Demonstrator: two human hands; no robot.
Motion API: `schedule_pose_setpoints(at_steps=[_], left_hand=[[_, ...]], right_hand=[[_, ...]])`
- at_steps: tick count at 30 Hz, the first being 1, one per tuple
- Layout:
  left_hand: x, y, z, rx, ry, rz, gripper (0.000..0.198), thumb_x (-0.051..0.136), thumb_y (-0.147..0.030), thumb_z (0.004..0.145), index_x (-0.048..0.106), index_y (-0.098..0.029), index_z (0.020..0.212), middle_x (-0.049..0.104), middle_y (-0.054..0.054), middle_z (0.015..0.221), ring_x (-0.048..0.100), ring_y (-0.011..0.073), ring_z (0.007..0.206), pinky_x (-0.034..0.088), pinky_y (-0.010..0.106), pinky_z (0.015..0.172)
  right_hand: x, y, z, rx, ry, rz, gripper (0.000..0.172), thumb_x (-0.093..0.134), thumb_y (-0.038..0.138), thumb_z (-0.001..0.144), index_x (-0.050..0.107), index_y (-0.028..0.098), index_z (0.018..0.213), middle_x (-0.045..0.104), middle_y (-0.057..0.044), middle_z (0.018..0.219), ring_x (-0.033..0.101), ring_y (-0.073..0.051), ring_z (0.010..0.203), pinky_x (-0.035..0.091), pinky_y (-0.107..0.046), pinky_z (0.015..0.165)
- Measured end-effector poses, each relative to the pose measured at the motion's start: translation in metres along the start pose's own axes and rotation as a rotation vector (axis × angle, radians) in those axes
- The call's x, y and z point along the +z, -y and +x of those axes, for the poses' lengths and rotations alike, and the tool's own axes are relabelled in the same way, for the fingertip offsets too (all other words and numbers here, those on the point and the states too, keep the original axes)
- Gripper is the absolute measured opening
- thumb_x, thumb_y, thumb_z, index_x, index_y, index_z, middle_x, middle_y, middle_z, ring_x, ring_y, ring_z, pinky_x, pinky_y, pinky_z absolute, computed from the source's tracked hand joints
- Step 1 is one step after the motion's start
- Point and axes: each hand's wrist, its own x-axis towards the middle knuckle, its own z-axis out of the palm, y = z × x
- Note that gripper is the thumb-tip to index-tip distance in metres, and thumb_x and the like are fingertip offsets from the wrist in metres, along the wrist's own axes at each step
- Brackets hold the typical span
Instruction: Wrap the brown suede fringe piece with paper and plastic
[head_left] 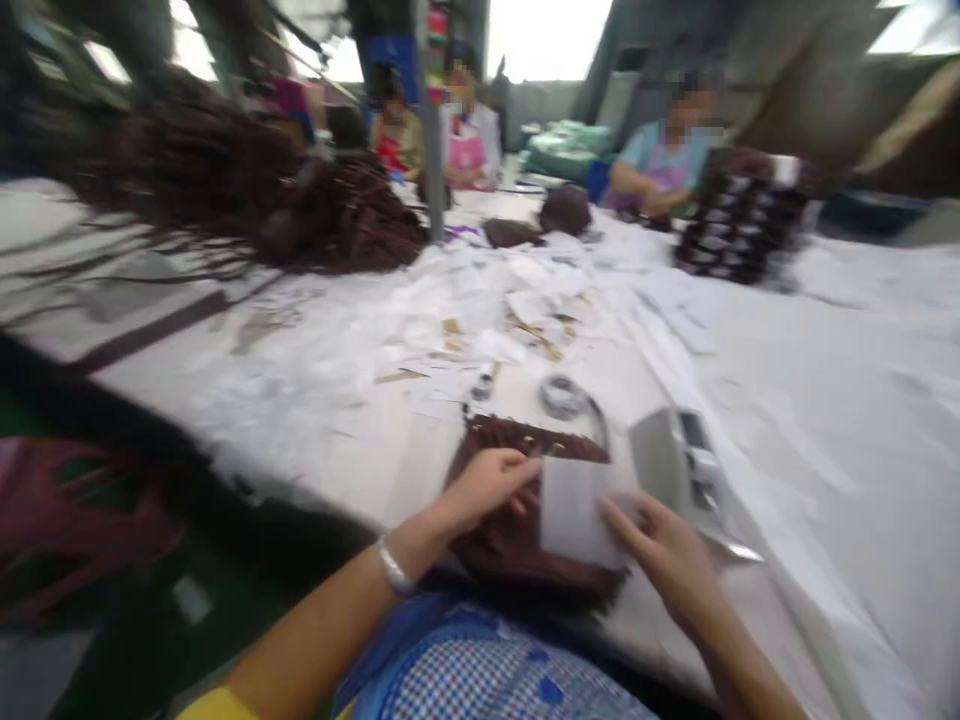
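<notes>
A small white translucent sheet (pixel 574 510) is held in front of me above a dark brown fringed item (pixel 510 565), possibly a bag, lying on the white table. My right hand (pixel 664 550) pinches the sheet's right edge between thumb and fingers. At its upper left corner, the thumb and fingers of my left hand (pixel 487 485) are closed on the sheet's edge. Part of the brown item is hidden under the sheet and hands. Just beyond it lies a silver ring-shaped roll (pixel 562 396). To the right of my right hand stands an open grey box (pixel 664 460).
Crumpled white paper and clear plastic (pixel 300 390) cover the table's left middle. Behind are a heap of dark brown strips (pixel 337 215), a metal post (pixel 433 130) and a dark stacked bundle (pixel 742 215). Several people work across the table. A reddish stool (pixel 75 530) stands at the left.
</notes>
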Motion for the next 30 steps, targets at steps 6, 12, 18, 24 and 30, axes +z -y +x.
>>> schedule_pose_setpoints(at_steps=[6,12,18,24,30], left_hand=[[-0.009,-0.017,0.019,-0.078,0.002,0.038,0.044,0.063,-0.054,0.084,0.066,-0.010,0.087,0.069,0.008,0.084,0.066,0.0119,0.062,0.036,0.014,0.041],[-0.007,-0.039,0.016,-0.208,-0.033,-0.079,0.035,0.067,-0.044,0.084,0.068,-0.011,0.095,0.071,0.010,0.092,0.066,0.0099,0.065,0.043,0.013,0.045],[-0.010,-0.062,0.026,-0.261,-0.010,0.003,0.033,0.066,-0.042,0.086,0.068,-0.010,0.091,0.074,0.011,0.087,0.067,0.0107,0.063,0.038,0.012,0.042],[0.007,-0.041,0.016,-0.234,0.014,0.069,0.036,0.063,-0.045,0.086,0.067,-0.010,0.089,0.074,0.011,0.088,0.068,0.0120,0.062,0.048,0.017,0.047],[0.010,0.003,0.006,-0.143,0.005,0.241,0.041,0.060,-0.051,0.084,0.065,-0.010,0.083,0.072,0.009,0.076,0.068,0.0153,0.057,0.048,0.020,0.042]], right_hand=[[-0.010,-0.020,-0.014,0.076,-0.033,0.040,0.022,0.059,0.036,0.086,0.069,0.017,0.082,0.068,-0.002,0.070,0.060,-0.018,0.065,0.042,-0.024,0.059],[0.008,-0.004,0.006,-0.025,0.024,0.044,0.013,0.059,0.027,0.086,0.067,0.018,0.080,0.068,0.000,0.073,0.058,-0.014,0.065,0.035,-0.022,0.057],[0.021,0.007,0.019,-0.001,-0.050,-0.028,0.013,0.061,0.024,0.084,0.062,0.017,0.074,0.065,-0.003,0.069,0.056,-0.016,0.065,0.036,-0.025,0.060],[0.046,0.009,0.015,0.279,0.228,1.185,0.030,0.067,0.039,0.079,0.064,0.014,0.093,0.069,-0.004,0.079,0.064,-0.018,0.072,0.051,-0.030,0.071],[0.060,-0.004,0.006,0.388,0.225,1.435,0.034,0.081,0.036,0.063,0.066,0.012,0.082,0.068,-0.003,0.069,0.061,-0.015,0.061,0.051,-0.028,0.063]])
